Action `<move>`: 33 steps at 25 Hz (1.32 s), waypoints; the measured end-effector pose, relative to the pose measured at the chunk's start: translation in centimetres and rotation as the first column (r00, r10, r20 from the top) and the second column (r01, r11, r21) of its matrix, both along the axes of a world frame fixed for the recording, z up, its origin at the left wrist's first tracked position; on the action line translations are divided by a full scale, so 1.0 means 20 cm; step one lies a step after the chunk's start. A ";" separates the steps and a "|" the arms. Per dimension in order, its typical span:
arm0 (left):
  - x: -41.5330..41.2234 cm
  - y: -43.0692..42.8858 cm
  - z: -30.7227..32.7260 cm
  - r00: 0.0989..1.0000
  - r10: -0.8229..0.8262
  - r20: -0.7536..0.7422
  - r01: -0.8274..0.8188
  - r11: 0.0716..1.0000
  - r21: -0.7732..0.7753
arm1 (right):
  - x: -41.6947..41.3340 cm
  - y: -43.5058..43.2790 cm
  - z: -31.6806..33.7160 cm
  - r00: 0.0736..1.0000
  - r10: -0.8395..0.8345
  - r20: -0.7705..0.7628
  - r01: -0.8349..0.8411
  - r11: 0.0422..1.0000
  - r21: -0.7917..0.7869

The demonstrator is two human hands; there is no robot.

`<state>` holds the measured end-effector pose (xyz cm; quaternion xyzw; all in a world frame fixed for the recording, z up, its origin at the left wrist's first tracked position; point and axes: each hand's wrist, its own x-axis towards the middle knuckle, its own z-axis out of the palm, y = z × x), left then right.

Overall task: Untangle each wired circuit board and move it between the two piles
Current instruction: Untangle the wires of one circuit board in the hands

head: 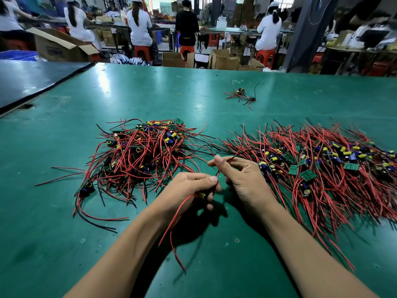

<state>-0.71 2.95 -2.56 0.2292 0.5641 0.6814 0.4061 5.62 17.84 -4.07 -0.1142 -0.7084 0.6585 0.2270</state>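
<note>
- left hand [189, 188] grip curled tight round a circuit board [202, 195], just right of the left pile [139, 153]
- right hand [241, 179] pinches its wire [219, 172], which runs diagonally up-right, away from that pile

Left hand [189, 187] and right hand [243, 179] are bare, with uncovered forearms [133, 244].

Green table [64, 211], small rubber band [179, 94], beyond it cardboard boxes [173, 59], red stools [141, 51], seated workers [139, 24].
</note>
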 end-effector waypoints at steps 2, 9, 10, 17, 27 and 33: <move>0.00 0.00 0.00 1.000 0.001 -0.021 -0.001 1.000 -0.006 | -0.02 0.02 -0.01 0.997 -0.066 -0.051 0.069 0.995 0.069; 0.01 0.02 0.00 0.998 -0.014 -0.069 0.011 0.999 -0.033 | -0.05 0.14 -0.03 0.930 -0.350 -0.110 0.364 0.917 0.161; 0.01 0.02 0.00 0.997 -0.015 -0.081 0.012 0.999 -0.037 | -0.05 0.15 -0.03 0.916 -0.384 -0.113 0.399 0.900 0.176; 0.01 0.02 -0.02 0.980 0.011 -0.199 -0.027 0.997 -0.077 | -0.05 0.12 0.04 0.977 -0.181 0.117 0.215 0.820 -0.530; 0.02 0.00 -0.01 0.980 0.002 -0.199 -0.018 0.997 -0.081 | 0.05 0.22 0.11 0.914 0.400 -0.071 -0.228 0.361 -0.904; 0.02 0.01 -0.02 0.977 0.075 -0.198 -0.088 0.994 -0.061 | 0.04 0.18 0.10 0.978 0.208 0.029 -0.088 0.531 -0.843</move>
